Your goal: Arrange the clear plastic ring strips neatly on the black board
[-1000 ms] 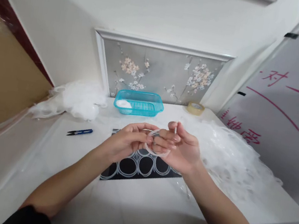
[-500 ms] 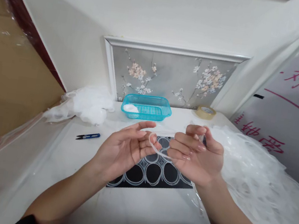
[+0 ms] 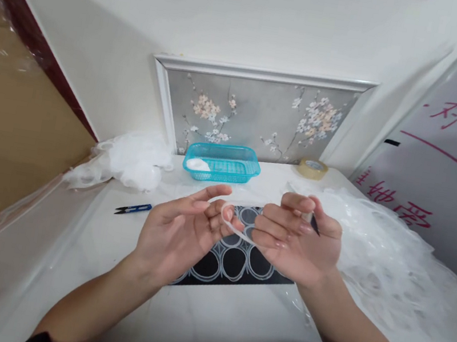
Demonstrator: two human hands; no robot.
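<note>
A thin, translucent white ring [image 3: 240,232] spans the gap between my hands above the table. My left hand [image 3: 185,227] has its lower fingers curled at the ring's left end, while thumb and index finger stay apart. My right hand [image 3: 295,239] closes its lower fingers on the ring's other end. Between its thumb and index finger is a small dark, pointed piece [image 3: 314,224], mostly hidden, whose kind I cannot make out. Below both hands lies a black mat [image 3: 235,264] with a pattern of pale circles, partly covered by them.
A blue plastic basket [image 3: 222,170] with a white item [image 3: 198,164] inside stands at the back. Blue-handled thread snips [image 3: 133,209] lie left. White translucent material is heaped in a left pile [image 3: 135,159] and a larger right pile [image 3: 388,260]. A tape roll [image 3: 312,169] rests near the wall.
The view has shifted slightly. The ring's left end looks a little rounder at my left fingers, and the dark piece in my right hand shows more of its point.
</note>
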